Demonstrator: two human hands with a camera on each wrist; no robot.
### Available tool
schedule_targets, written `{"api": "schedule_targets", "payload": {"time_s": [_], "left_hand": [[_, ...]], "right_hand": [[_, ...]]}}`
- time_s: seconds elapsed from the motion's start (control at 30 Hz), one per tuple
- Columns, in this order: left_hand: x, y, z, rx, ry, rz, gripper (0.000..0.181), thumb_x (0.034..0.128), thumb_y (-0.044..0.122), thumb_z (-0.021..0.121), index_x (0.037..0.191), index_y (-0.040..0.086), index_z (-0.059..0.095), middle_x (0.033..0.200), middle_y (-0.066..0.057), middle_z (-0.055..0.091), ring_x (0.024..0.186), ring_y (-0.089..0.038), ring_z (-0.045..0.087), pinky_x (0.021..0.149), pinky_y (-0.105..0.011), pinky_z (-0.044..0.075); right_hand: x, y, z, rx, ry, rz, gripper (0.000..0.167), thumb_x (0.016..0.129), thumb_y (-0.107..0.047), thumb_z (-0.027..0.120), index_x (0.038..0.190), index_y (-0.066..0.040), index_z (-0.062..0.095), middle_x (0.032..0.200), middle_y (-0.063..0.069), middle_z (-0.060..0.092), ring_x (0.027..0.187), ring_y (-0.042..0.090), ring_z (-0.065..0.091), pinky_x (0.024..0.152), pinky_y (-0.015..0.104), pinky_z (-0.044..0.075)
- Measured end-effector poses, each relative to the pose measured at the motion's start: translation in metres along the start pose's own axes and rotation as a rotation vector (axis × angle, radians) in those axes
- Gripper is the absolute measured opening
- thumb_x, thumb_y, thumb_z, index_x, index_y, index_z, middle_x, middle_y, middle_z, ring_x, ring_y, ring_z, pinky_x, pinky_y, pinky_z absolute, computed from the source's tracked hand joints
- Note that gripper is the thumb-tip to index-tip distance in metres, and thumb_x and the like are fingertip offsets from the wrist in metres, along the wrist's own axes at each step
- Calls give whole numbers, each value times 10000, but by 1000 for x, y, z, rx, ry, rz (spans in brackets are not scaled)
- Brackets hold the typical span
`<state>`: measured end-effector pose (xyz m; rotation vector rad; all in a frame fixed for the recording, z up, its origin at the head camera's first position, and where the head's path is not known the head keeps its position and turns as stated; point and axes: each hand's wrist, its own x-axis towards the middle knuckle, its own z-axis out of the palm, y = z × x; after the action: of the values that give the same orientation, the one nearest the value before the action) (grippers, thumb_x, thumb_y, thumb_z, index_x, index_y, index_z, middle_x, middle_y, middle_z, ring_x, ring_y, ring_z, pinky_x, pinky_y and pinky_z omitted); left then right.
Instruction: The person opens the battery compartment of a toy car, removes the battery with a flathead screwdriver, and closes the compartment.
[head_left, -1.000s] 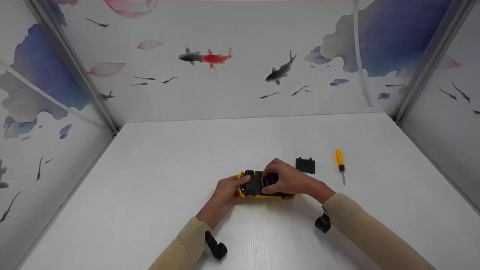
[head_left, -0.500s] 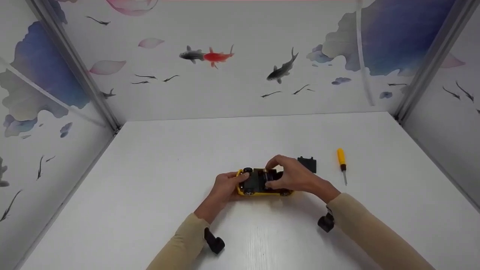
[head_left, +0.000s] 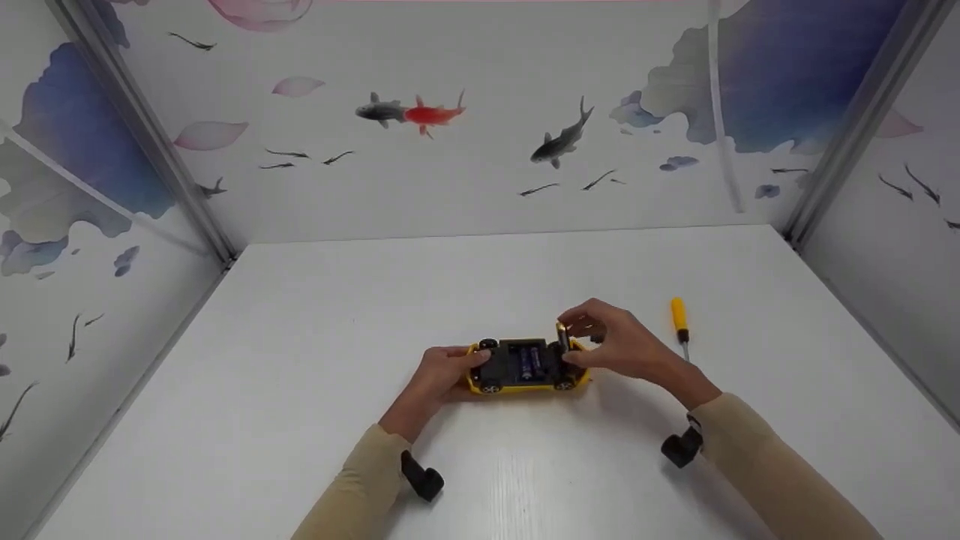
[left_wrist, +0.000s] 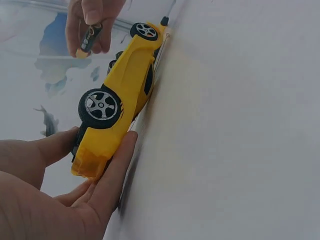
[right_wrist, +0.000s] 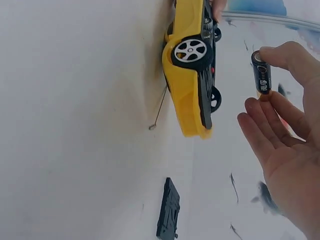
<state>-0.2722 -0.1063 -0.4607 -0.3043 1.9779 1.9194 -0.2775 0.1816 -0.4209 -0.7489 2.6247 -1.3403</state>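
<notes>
A yellow toy car (head_left: 525,389) (left_wrist: 125,75) (right_wrist: 186,100) lies upside down on the table, its dark underside up. Batteries (head_left: 529,362) sit in the open compartment in the middle of that underside. My left hand (head_left: 441,375) (left_wrist: 75,195) grips the car's left end, thumb on the underside and fingers beneath the body. My right hand (head_left: 626,341) (right_wrist: 290,120) pinches a single battery (head_left: 563,337) (left_wrist: 90,38) (right_wrist: 262,75) by its ends between thumb and fingers, above the car's right end. In the right wrist view this battery is apart from the car.
A dark cover (right_wrist: 169,210) lies on the table beyond the car's right end; in the head view my right hand mostly hides it. Farther right lies a screwdriver (head_left: 679,315) with a yellow handle. Printed walls stand at the back and both sides of the white table (head_left: 300,315).
My right hand has moved right from the compartment and lifted, a battery now visible in its fingers. The compartment with its batteries has come into view. The left hand still grips the car.
</notes>
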Motion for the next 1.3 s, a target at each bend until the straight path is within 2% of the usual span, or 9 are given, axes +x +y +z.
{"api": "schedule_targets", "payload": {"time_s": [0.2, 0.37, 0.5, 0.63, 0.73, 0.83, 1.13, 1.3], "left_hand": [[2, -1, -2, -6, 8, -8, 614, 911, 252, 751, 1431, 24, 519, 1346, -255, 602, 1092, -293, 693, 838, -409, 624], [1, 0, -5, -16, 8, -29, 618, 892, 262, 772, 1416, 41, 529, 1325, -243, 618, 1047, -276, 704, 837, -410, 624], [1, 0, -7, -24, 3, -39, 632, 883, 273, 781, 1416, 38, 534, 1302, -227, 635, 1004, -255, 709, 841, -408, 623], [2, -1, -8, -48, -9, -42, 630, 882, 248, 784, 1419, 35, 534, 1295, -224, 647, 1028, -275, 718, 843, -406, 623], [3, -2, -9, -71, -21, -49, 625, 882, 213, 781, 1425, 35, 528, 1303, -231, 646, 1070, -303, 713, 845, -417, 622], [3, -2, -10, -76, -29, -50, 633, 884, 196, 778, 1436, 31, 516, 1316, -239, 637, 1093, -320, 705, 848, -425, 621], [2, -3, -8, -80, -24, -48, 622, 874, 196, 788, 1419, 37, 533, 1316, -239, 637, 1077, -308, 710, 852, -414, 620], [3, -2, -8, -84, -30, -43, 623, 877, 199, 786, 1423, 36, 533, 1328, -245, 626, 1082, -306, 707, 857, -411, 619]], "right_hand": [[-12, 8, -21, 13, 16, 13, 479, 845, -200, 807, 1273, -115, 610, 1282, 112, 607, 1117, 253, 660, 998, 411, 559], [-19, 13, -38, 8, 36, 18, 465, 847, -136, 798, 1272, -103, 611, 1267, 118, 588, 1120, 273, 650, 951, 365, 578], [-26, 19, -49, -32, 62, 11, 461, 844, -146, 805, 1266, -114, 623, 1256, 100, 594, 1125, 291, 652, 939, 326, 579], [-34, 27, -57, -95, 89, 27, 481, 846, -201, 812, 1278, -118, 619, 1267, 88, 605, 1150, 308, 647, 967, 377, 569], [-38, 33, -61, -122, 97, 57, 500, 848, -218, 810, 1292, -109, 608, 1285, 103, 603, 1173, 337, 636, 986, 465, 550], [-41, 40, -64, -133, 99, 81, 499, 856, -206, 801, 1297, -91, 600, 1296, 128, 598, 1183, 358, 629, 992, 501, 539], [-44, 54, -64, -185, 92, 122, 500, 866, -190, 789, 1303, -38, 600, 1285, 165, 598, 1187, 382, 615, 1017, 510, 525], [-43, 60, -63, -198, 58, 154, 496, 879, -182, 767, 1315, -20, 594, 1308, 187, 607, 1201, 388, 605, 1017, 521, 526]]}}
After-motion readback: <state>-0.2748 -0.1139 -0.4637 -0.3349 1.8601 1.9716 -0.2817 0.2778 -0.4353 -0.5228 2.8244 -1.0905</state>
